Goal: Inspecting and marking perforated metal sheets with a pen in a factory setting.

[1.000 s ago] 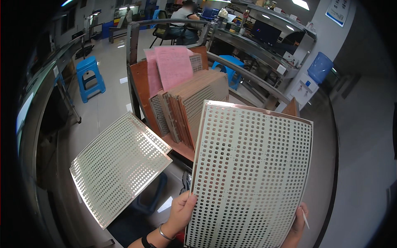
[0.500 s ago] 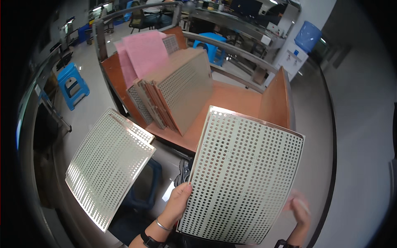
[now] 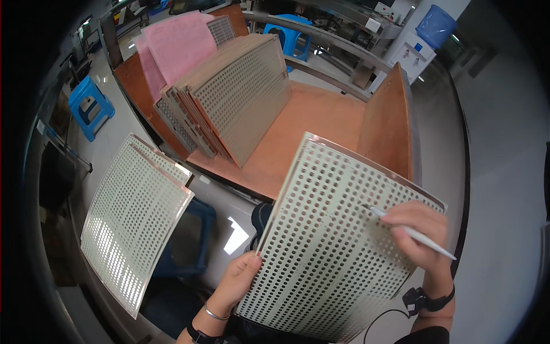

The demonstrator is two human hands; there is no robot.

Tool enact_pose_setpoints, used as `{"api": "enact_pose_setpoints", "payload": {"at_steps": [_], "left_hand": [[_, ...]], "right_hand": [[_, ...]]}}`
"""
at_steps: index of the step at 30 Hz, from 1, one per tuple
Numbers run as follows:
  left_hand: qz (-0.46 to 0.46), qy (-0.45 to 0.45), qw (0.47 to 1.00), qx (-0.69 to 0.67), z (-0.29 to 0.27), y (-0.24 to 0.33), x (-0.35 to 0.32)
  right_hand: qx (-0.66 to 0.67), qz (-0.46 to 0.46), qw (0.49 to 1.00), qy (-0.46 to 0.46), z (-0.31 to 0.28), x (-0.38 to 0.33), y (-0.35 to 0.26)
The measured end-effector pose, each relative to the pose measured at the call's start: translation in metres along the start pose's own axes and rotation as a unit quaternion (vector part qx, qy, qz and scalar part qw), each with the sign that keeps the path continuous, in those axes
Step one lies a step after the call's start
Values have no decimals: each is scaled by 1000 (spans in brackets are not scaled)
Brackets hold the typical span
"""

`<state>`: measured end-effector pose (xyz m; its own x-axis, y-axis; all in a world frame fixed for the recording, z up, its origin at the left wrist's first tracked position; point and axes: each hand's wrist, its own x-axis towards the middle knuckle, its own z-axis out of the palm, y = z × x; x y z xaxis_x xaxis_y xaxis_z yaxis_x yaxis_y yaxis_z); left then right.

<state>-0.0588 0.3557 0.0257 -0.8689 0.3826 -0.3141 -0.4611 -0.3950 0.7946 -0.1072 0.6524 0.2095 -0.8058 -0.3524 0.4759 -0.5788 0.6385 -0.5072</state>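
Left hand (image 3: 238, 281) grips the lower left edge of the perforated panel (image 3: 338, 241), thumb on its face, wrist bent up. Right hand (image 3: 421, 232) rests on the panel's right side, fingers pinched on a white pen (image 3: 409, 231), tip touching the panel. Panel is tilted over the person's lap, near the wooden cart (image 3: 321, 120).

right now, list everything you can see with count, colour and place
held sheet: 1, pale green, perforated, front centre
loose sheets: 2 or so, pale green, lower left
sheet stack: several, leaning on cart
pink papers: 2 or so, behind stack
cart: 1, orange-brown, centre
stools: 3 seen, blue, left, under the loose sheets and back
water bottle: 1, blue, top right
pen: 1, white, right hand
left hand: grips sheet's lower edge
right hand: pen tip on sheet
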Motion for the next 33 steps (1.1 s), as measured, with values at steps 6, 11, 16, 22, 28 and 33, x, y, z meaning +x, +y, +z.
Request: {"api": "enact_pose_setpoints", "payload": {"at_steps": [6,11,16,22,28,33], "left_hand": [[-33,-20,999,-5,10,10,3],[-38,-32,999,0,9,10,11],[-30,-26,999,-6,12,11,13],[-32,-26,999,-17,11,14,12],[-37,-28,999,-20,9,15,11],[-46,-19,999,-22,9,13,13]], "right_hand": [[15,110,994,-17,5,-13,12],[-49,30,998,-28,-3,-17,16],[-74,36,996,-41,0,-19,14],[-108,-45,993,-24,1,-23,23],[-130,-55,989,-47,0,-20,18],[-118,-34,992,-42,-1,-22,17]]}}
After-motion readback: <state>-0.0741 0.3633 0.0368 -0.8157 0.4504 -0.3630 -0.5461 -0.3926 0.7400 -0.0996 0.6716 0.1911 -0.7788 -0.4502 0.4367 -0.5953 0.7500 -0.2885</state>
